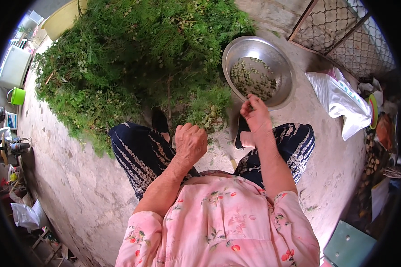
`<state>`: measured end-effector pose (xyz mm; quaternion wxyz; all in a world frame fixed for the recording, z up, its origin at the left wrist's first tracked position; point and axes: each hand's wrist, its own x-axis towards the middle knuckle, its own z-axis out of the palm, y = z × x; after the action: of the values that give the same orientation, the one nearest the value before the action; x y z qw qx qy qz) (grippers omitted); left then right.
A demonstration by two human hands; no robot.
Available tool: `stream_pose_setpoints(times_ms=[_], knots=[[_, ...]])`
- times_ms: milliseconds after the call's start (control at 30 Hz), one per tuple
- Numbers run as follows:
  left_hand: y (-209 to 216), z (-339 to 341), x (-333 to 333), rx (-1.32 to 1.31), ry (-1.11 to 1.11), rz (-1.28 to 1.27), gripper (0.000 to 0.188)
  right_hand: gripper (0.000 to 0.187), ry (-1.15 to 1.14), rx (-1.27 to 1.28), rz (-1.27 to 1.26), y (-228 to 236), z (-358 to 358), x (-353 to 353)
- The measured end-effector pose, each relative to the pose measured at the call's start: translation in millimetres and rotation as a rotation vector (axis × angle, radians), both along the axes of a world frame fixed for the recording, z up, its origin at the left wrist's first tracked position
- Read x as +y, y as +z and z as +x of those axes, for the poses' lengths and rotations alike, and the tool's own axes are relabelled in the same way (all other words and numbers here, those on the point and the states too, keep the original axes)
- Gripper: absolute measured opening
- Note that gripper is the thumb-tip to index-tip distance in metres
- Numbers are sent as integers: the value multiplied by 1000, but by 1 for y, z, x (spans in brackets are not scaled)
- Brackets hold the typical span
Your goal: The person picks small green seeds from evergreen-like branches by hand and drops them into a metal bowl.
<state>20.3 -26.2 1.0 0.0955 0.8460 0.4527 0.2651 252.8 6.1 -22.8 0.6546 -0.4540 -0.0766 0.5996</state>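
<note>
— Head view: what do the hands have?

— I see the left hand (pixel 190 143) fisted around a green sprig (pixel 208 116), just beside the steel bowl (pixel 284 71). The right hand (pixel 255 115) hangs over the bowl's near rim, fingertips pinched narrow; what they hold I cannot tell. Green pods (pixel 253 78) lie inside the bowl.

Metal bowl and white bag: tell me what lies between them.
In the head view, only bare concrete ground shows between the metal bowl and the white bag; nothing sits on that stretch.
</note>
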Motion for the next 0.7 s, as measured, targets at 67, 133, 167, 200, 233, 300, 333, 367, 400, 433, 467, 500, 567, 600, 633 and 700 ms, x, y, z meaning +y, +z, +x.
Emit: stream_pose_setpoints(times_ms=[67,133,167,200,233,300,333,367,400,433,467,500,567,600,633,700], knots=[[2,0,0,31,-9,37,15,16,-103,173,-4,-1,27,19],[0,2,0,27,-23,45,15,30,-168,58,68,-11,68,30],[0,3,1,29,-36,53,15,35,-158,-51,105,-12,78,33],[0,4,1,27,-37,55,15,40,-154,-158,140,-13,88,35],[-1,4,1,33,-37,60,15,39,-348,3,90,-1,89,38],[-1,5,2,36,-39,66,14,38,-543,164,39,3,92,37],[-1,7,2,36,-55,71,14,28,-305,-31,81,-3,95,31],[-2,5,2,42,-60,73,14,23,-55,-217,119,9,79,26],[-2,4,2,47,-54,71,14,19,148,-457,41,22,63,19],[-3,4,2,51,-61,76,14,17,350,-696,-43,61,23,12],[-2,4,1,55,-70,81,13,19,510,-763,-3,78,-2,4],[-3,3,0,58,-74,76,13,24,671,-828,38,85,-19,0],[-1,8,2,61,-76,68,13,33,689,-1435,636,51,-28,-1],[0,9,2,60,-79,69,13,33,687,-1437,633,42,-28,-2],[1,9,2,63,-87,65,13,32,768,-1419,547,39,-32,-4],[0,8,2,67,-92,60,13,30,851,-1398,462,37,-35,-6]])
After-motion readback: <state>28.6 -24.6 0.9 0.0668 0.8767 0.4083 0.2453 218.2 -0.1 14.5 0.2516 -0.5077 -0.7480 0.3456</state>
